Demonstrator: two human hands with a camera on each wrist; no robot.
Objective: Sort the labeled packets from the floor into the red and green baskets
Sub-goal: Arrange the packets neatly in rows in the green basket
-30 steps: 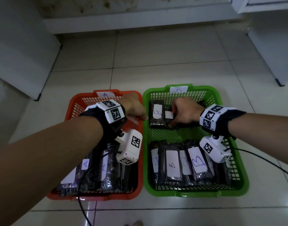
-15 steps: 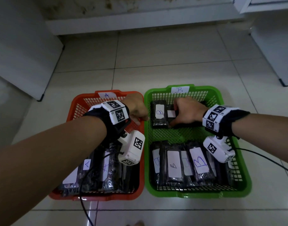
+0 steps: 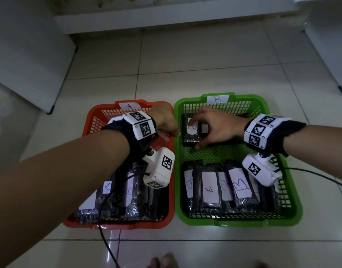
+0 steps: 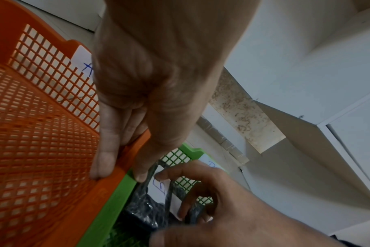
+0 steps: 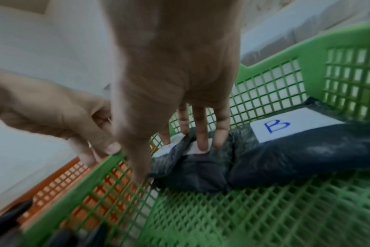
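Left hand (image 3: pixel 163 122): fingers hooked over red basket (image 3: pixel 92 120) rim, frame centre.
Right hand (image 3: pixel 214 128): fingers spread wide, fingertips resting on B packet (image 3: pixel 191 132) in green basket (image 3: pixel 263 105).

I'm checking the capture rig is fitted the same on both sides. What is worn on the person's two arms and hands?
Both forearms are bare, with no sleeves or gloves. Each wrist carries a black fabric wrist strap topped by white blocks printed with black square marker codes. Beneath each hangs a white boxy camera unit, also marked, with a thin black cable trailing off. The left hand and right hand are bare.
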